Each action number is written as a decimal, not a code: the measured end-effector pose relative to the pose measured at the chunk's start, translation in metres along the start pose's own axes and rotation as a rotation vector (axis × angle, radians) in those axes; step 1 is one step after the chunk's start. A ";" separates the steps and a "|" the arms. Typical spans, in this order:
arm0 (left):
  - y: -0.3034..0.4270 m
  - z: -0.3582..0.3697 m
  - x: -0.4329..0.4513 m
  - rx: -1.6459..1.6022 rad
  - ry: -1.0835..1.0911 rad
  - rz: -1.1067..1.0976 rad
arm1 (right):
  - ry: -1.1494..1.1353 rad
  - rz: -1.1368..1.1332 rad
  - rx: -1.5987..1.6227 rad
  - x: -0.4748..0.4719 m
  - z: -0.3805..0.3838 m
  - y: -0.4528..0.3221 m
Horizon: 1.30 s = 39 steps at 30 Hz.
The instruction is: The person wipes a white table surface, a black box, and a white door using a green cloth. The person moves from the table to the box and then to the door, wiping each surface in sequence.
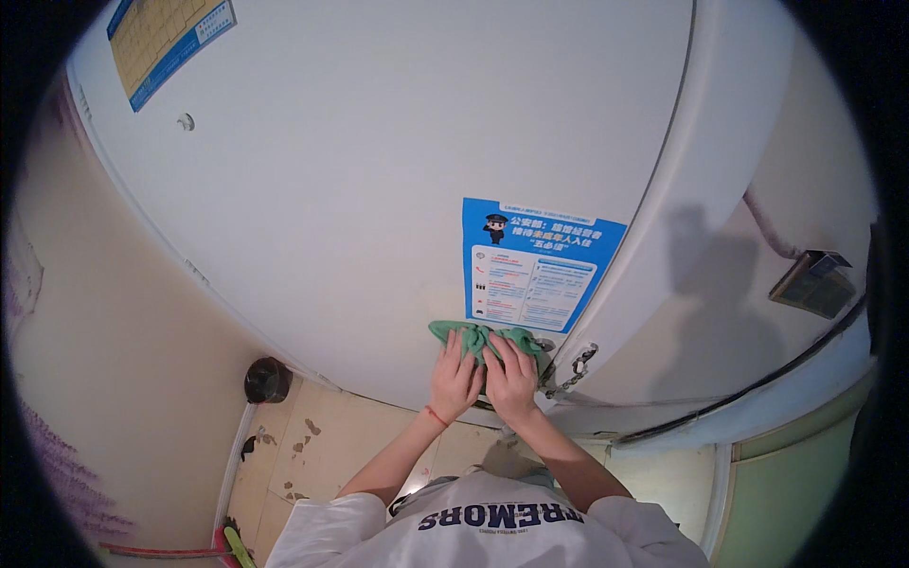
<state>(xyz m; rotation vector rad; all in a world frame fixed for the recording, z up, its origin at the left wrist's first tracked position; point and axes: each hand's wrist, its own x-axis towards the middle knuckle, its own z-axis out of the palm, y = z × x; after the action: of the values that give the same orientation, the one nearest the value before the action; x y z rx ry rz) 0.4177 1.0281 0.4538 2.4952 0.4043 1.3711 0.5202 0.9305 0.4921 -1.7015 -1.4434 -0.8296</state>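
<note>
Both my hands press a crumpled green cloth [474, 341] against a white door [341, 213], just below a blue poster [543, 266] that bears writing and a small cartoon figure. The left part of the cloth is under the fingers of my left hand [453, 376], with a red cord on that wrist. On the cloth's right part lie the fingers of my right hand [510, 376]. A door chain [572, 373] hangs at the frame, right of my right hand. My hands and the cloth partly hide the lock area.
A black bin [268, 380] stands on the floor at the left, by the wall. Dark debris [302, 437] is scattered on the tiles. A red-and-green broom or similar tool [231, 547] lies lower left. A card holder [813, 285] is on the right wall, and a calendar [170, 46] hangs upper left.
</note>
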 end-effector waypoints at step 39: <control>0.054 0.013 -0.094 -0.406 -0.324 -0.203 | -0.044 0.167 0.434 -0.071 -0.030 0.024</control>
<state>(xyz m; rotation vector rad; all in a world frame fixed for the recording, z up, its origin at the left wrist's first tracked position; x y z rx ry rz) 0.3864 0.9430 0.3937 2.2114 0.2677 0.8511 0.5323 0.8668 0.4440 -1.4857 -1.3685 -0.3564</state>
